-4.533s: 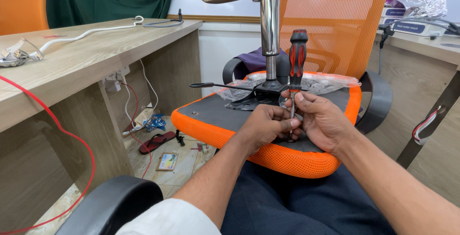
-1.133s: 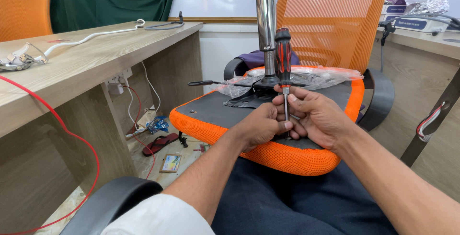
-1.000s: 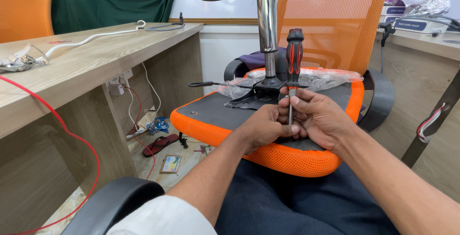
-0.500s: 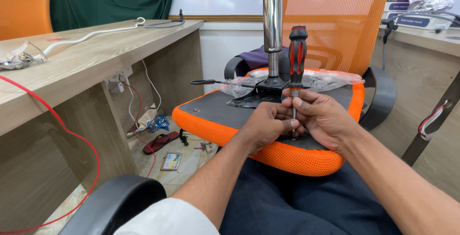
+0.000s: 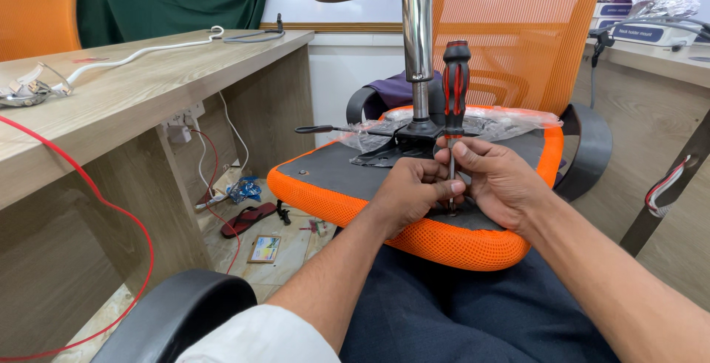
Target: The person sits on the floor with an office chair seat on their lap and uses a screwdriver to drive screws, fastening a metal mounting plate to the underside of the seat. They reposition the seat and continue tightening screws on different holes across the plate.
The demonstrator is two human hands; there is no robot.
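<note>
Both hands meet on an upside-down orange chair seat point(image 5: 347, 193): left hand point(image 5: 410, 189) and right hand point(image 5: 497, 178) grip an upright red-black screwdriver point(image 5: 454, 104), chrome post point(image 5: 416, 37) at 11 o'clock.

The scene is evenly and brightly lit, with soft indoor light that seems to fall from above and ahead — no hard shadows anywhere. The chrome post point(image 5: 416, 45) overhead catches pale streaks of glare, and the plastic wrap point(image 5: 510, 120) shows small white glints. The white wall point(image 5: 347, 0) behind is nearly washed out. A soft shadow lies under the desk point(image 5: 148, 104) and beneath the orange seat point(image 5: 333, 185). Focus is sharp on the screwdriver point(image 5: 455, 82) and both hands; the near armrest point(image 5: 177, 318) at the bottom edge is slightly soft. Straight lines bow a little toward the edges — mild wide-angle distortion.
</note>
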